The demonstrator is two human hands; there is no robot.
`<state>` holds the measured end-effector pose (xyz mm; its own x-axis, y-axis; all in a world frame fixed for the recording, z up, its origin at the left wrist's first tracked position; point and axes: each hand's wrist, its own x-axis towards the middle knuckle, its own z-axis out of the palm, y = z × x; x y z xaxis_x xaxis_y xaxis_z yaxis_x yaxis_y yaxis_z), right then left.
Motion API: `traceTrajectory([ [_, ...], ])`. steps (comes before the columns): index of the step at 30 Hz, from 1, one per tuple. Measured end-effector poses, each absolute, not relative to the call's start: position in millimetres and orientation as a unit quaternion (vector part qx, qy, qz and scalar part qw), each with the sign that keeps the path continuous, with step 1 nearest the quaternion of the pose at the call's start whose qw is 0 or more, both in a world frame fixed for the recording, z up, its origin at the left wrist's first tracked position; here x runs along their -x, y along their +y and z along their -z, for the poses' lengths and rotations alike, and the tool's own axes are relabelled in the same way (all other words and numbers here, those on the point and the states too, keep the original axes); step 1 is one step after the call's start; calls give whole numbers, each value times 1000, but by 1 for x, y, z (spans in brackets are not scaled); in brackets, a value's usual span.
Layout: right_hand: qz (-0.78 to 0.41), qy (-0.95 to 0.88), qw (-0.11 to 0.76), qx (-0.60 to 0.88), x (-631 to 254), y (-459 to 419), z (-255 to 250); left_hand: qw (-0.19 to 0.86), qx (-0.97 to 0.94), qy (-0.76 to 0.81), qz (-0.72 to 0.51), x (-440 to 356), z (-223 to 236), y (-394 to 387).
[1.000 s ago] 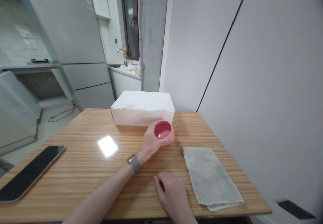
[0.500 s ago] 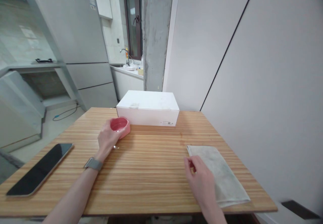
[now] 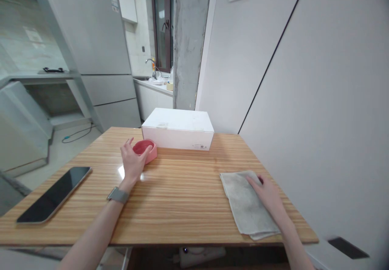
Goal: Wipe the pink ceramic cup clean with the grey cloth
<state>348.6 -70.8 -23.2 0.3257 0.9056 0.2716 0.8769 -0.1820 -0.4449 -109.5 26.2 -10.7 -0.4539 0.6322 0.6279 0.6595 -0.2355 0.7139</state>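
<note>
A pink bowl [image 3: 150, 156] with angular sides stands on the wooden table, by the left front corner of a white box. At this bowl is my left hand [image 3: 133, 160], its thumb at the near right rim and its fingers spread, raised off the left side. A grey watch is on that wrist. A folded grey cloth [image 3: 243, 203] lies at the right part of the table. Over the cloth's right edge rests my right hand [image 3: 269, 193], thumb lying on the fabric and the other fingers curled at the edge, partly hidden.
The white box [image 3: 179, 136] sits at the table's far edge. A black phone [image 3: 56, 195] lies at the left of the wooden tabletop [image 3: 176, 205]. A wall runs along the right side; a fridge [image 3: 97, 39] and a sink counter are behind.
My left fingers have loosened and lifted from the bowl. My right hand has moved right, from the cloth's left side onto its right edge. The view has shifted slightly.
</note>
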Motion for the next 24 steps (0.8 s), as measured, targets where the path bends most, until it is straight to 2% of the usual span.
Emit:
traceTrajectory([
  [2, -39, -619, 347, 703, -336, -79, 10, -35, 495, -575, 650, 91, -1, 10],
  [4, -78, -645, 395, 650, -314, -92, -7, -136, 521, -503, 676, 68, -11, -12],
  [10, -128, -609, 518, 587, -217, -130, -55, -450, 643, -333, 523, 10, -18, -84],
  [14, -184, -561, 583, 558, -167, -136, -66, -571, 596, -297, 481, 16, -24, -124],
  [16, -235, -527, 598, 556, -152, -133, -64, -569, 592, -317, 474, 27, -26, -139],
  [21, -367, -463, 593, 547, -126, -125, -51, -410, 584, -530, 459, 40, -24, -156],
  [24, -388, -483, 566, 544, -114, -125, -45, -407, 571, -535, 472, 43, -22, -152],
])
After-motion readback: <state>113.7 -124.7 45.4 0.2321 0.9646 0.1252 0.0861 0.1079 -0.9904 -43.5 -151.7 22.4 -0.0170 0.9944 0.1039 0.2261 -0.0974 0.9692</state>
